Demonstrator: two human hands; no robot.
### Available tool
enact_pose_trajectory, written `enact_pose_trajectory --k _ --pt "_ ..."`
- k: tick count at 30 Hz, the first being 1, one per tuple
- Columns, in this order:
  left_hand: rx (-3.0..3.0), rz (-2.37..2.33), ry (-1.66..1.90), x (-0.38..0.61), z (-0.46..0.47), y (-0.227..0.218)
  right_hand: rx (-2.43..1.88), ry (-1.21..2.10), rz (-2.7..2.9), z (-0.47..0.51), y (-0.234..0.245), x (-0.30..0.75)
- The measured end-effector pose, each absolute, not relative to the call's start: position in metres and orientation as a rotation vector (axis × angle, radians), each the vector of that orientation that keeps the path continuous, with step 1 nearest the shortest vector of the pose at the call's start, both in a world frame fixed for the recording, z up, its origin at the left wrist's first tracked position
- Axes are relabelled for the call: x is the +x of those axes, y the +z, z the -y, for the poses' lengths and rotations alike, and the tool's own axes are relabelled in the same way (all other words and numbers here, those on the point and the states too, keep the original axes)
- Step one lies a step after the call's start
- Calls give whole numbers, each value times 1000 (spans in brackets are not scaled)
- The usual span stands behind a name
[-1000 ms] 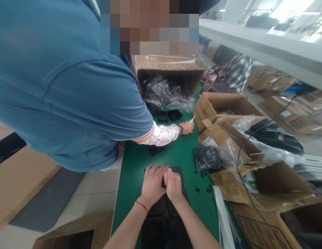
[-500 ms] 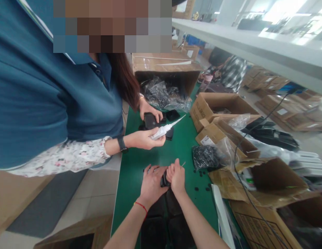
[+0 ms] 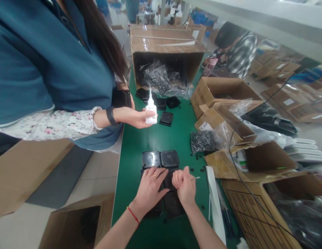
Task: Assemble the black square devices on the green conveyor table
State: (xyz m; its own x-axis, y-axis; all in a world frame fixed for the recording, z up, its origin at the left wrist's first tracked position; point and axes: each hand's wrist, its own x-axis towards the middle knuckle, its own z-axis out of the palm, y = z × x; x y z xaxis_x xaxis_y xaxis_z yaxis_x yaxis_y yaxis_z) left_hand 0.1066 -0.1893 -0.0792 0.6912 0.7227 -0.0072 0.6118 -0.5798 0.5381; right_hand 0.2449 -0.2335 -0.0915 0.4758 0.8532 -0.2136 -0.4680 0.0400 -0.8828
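Observation:
Black square plastic parts (image 3: 160, 159) lie in rows on the green table (image 3: 140, 138) in front of me. My left hand (image 3: 150, 188) rests flat with its fingers spread on one of the lower parts. My right hand (image 3: 186, 183) is closed in a pinch on a thin pale stick (image 3: 196, 178) that points right, just beside the same parts. A co-worker in a blue top stands at the left, and that person's hand (image 3: 136, 117) holds a small white glue bottle (image 3: 151, 109) upright over the table.
An open carton (image 3: 166, 45) with clear plastic bags stands at the far end. Smaller cartons (image 3: 220, 95) and a bag of small black pieces (image 3: 204, 141) line the right side. More black parts (image 3: 166, 118) lie mid-table. Another person (image 3: 236, 45) sits beyond.
The view has tilted down, showing more black parts. The co-worker has turned the glue bottle upright and drawn it left. My hands have moved nearer to me, my left hand flattening.

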Motion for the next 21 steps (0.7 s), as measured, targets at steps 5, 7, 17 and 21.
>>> enact_pose_trajectory --k 5,7,17,21 --pt "2305 -1079 303 110 199 -97 -1336 1045 812 239 -108 228" --pt "2286 -1090 356 111 196 -102 -1375 976 1055 236 -106 229" --pt "2273 -1059 404 109 197 -102 -1327 953 806 233 -102 222" --pt "2247 -1061 422 108 197 -100 -1384 1000 882 234 -101 221"
